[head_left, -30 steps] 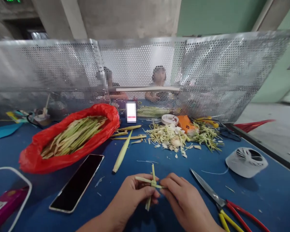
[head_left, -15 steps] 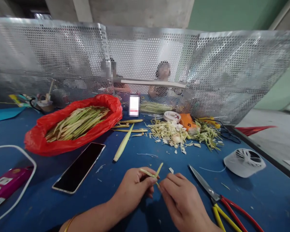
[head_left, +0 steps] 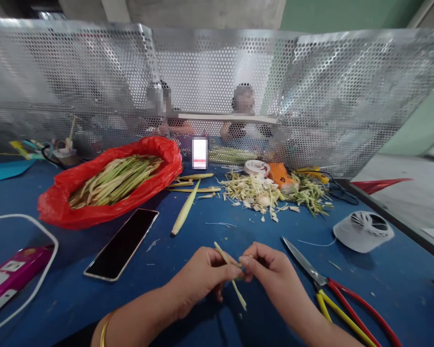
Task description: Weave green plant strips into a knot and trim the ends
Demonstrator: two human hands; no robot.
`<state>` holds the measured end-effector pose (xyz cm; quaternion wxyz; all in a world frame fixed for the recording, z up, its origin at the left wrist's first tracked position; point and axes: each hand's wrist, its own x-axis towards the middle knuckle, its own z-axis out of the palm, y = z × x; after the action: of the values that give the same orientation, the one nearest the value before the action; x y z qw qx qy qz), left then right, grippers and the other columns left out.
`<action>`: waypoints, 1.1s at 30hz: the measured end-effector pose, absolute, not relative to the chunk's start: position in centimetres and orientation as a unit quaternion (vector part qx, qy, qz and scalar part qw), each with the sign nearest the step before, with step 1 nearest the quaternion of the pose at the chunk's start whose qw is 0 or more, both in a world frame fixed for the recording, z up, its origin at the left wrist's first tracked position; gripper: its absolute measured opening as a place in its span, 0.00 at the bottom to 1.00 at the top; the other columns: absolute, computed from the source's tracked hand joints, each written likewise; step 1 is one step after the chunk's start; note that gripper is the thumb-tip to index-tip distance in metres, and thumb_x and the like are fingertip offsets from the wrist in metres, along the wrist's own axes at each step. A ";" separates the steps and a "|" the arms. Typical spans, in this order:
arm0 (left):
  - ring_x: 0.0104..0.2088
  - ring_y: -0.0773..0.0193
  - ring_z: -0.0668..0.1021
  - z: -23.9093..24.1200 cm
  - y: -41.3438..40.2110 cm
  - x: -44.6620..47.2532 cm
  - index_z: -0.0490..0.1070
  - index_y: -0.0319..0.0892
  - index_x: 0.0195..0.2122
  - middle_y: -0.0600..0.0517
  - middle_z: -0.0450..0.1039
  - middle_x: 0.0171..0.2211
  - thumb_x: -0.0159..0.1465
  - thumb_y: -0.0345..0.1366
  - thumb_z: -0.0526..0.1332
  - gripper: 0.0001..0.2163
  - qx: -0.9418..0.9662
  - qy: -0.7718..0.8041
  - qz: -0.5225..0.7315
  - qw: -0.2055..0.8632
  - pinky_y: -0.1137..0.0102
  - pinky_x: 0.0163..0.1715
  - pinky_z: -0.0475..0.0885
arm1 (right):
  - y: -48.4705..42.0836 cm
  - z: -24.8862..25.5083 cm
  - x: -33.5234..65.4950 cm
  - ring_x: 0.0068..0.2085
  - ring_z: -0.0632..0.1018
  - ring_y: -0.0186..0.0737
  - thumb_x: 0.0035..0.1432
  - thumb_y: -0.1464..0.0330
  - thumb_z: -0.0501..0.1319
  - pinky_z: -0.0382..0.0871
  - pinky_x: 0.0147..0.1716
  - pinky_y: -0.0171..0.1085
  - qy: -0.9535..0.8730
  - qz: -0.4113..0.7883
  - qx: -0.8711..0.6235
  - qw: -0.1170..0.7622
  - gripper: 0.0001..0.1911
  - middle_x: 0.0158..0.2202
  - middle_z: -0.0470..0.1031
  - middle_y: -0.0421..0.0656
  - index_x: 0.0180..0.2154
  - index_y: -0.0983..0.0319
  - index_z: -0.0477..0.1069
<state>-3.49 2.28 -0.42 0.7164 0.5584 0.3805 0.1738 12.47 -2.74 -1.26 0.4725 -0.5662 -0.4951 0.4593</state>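
Two hands are working close together above the near middle of the table (head_left: 195, 237), so the step in hand seems to be folding or weaving a pale leaf strip (head_left: 239, 296). The left hand (head_left: 208, 272) is pinching this strip between thumb and fingers, and its ends are sticking out, one far-left, one near-right. The right hand (head_left: 269, 265) is meeting it from the right, pinching what seems its folded part, mostly hidden by fingertips. The next move is probably calling for a firm left hold and careful right fingers. Both forearms are slanting inward, thumbs lying on top.
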 end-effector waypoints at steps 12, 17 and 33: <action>0.13 0.73 0.60 -0.8 1.0 -3.0 0.64 0.40 0.16 0.60 0.55 0.11 0.55 0.42 0.62 0.15 0.623 0.388 0.115 0.669 0.75 0.13 0.55 | -3.0 -1.3 12.4 0.37 0.75 0.38 0.54 0.71 0.63 0.66 0.37 0.35 -0.649 0.326 -0.531 0.437 0.03 0.33 0.75 0.41 0.32 0.58 0.76; 0.14 0.74 0.57 -0.6 0.8 -3.0 0.63 0.40 0.16 0.61 0.53 0.10 0.57 0.44 0.60 0.17 0.635 0.395 0.118 0.654 0.74 0.15 0.49 | -3.4 -1.3 11.9 0.33 0.74 0.36 0.55 0.74 0.62 0.64 0.36 0.34 -0.660 0.283 -0.527 0.454 0.07 0.28 0.73 0.39 0.26 0.60 0.71; 0.15 0.73 0.61 -1.0 0.5 -2.8 0.70 0.39 0.22 0.59 0.59 0.13 0.56 0.44 0.61 0.14 0.571 0.380 0.130 0.716 0.75 0.17 0.56 | -3.5 -1.4 12.1 0.37 0.74 0.38 0.60 0.70 0.56 0.66 0.37 0.35 -0.636 0.257 -0.531 0.497 0.07 0.33 0.73 0.42 0.29 0.59 0.69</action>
<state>-2.84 0.53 -0.97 0.7159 0.5713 0.3799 0.1297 12.13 -3.51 -1.43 0.4967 -0.5312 -0.6365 0.2570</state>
